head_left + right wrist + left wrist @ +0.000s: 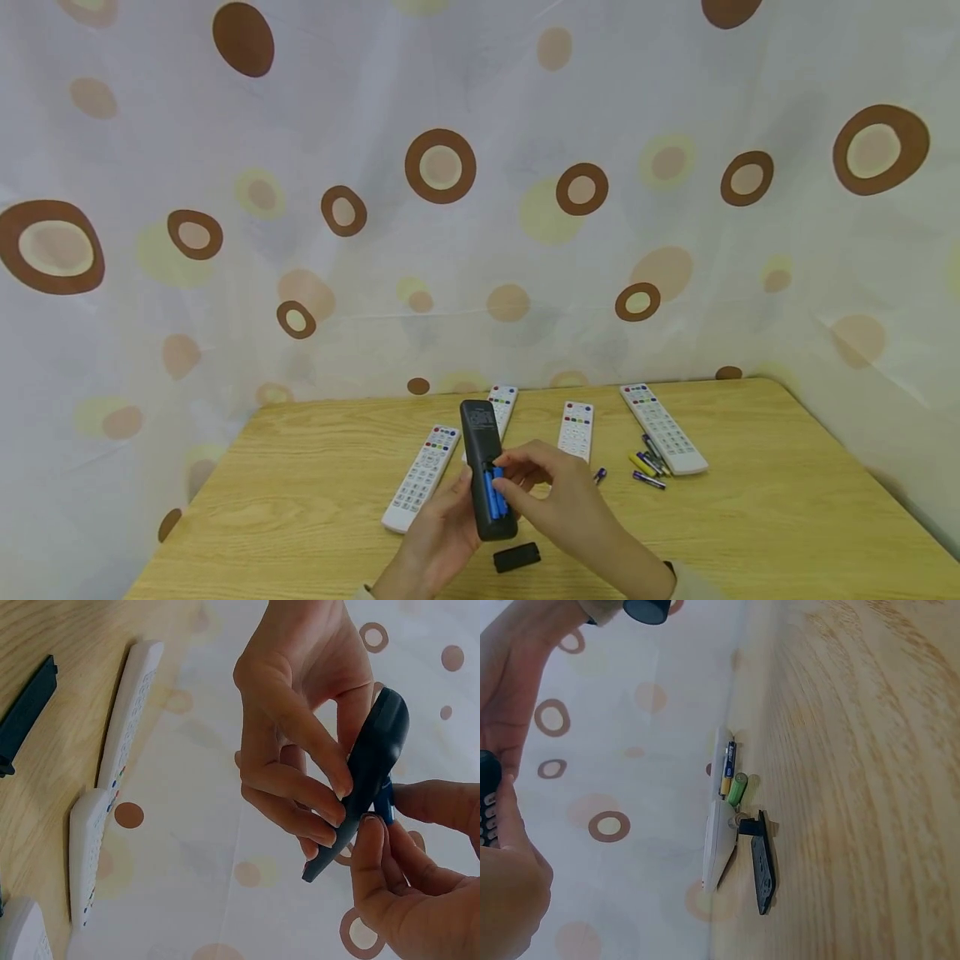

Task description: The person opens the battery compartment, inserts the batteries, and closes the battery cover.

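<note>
My left hand (441,533) grips a black remote control (480,425), its back turned up and its battery compartment uncovered. Blue batteries (491,497) show in that compartment. With thumb and fingertips my right hand (570,504) pinches one blue battery (384,801) at the opening; the fingers partly hide it in the head view. Below the remote, on the table, lies the black battery cover (517,557), also seen as a dark cover (762,874) in the left wrist view.
On the wooden table (300,500) lie several white remotes, one at the left (422,479) and one at the right (663,429). Loose batteries (648,482), purple and yellow, lie beside the right one. A patterned curtain (465,250) hangs behind the table.
</note>
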Tool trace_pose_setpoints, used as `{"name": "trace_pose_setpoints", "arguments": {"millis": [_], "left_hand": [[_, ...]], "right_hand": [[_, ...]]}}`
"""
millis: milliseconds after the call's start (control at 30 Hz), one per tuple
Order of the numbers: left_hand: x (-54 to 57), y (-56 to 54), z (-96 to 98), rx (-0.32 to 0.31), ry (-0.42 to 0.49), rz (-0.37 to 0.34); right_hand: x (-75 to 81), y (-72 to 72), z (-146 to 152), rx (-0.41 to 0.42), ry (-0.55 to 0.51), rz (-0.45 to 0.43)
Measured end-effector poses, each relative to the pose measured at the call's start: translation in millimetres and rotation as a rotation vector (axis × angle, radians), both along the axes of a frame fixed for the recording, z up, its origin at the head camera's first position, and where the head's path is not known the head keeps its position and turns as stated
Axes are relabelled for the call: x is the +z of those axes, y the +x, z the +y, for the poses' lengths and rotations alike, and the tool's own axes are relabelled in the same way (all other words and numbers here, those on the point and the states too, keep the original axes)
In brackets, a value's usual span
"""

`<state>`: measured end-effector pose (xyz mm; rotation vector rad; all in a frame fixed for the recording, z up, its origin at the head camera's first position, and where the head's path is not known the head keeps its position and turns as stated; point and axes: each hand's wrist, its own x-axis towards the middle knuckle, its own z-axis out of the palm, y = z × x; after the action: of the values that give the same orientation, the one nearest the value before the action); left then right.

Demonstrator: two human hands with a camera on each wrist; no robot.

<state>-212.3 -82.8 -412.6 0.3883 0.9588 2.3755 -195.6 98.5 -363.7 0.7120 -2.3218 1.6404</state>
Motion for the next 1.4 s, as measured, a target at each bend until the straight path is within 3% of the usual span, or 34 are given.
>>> {"name": "trace_pose_setpoints", "arguments": {"millis": [267, 533, 767, 1167, 1267, 1400], "left_hand": [[3.7, 0.7, -1.0, 0.014, -0.008, -0.008], [6.6, -0.8, 0.2, 0.033, -0.026, -0.006], [7.0, -1.2, -0.1, 0.045, -0.029, 0.002], [7.7, -4.8, -6.8, 0.084, -0.02, 0.006], [7.8, -6.2, -7.5, 0.085, -0.007, -0.018], [10.5, -10.7, -9.0, 0.083, -0.012, 0.018]], "right_hand": [[-6.1, -2.9, 2, -0.011, 0.04, 0.107], [-17.3, -7.2, 1, -0.028, 0.1, 0.311], [-21.2, -7.4, 1, -0.044, 0.146, 0.36], [-20.9, -9.1, 5, 0.021, 0.374, 0.663], [-21.4, -11.9, 9, 0.087, 0.374, 0.588], [-20.5, -20.3, 20, 0.197, 0.23, 0.29]]}}
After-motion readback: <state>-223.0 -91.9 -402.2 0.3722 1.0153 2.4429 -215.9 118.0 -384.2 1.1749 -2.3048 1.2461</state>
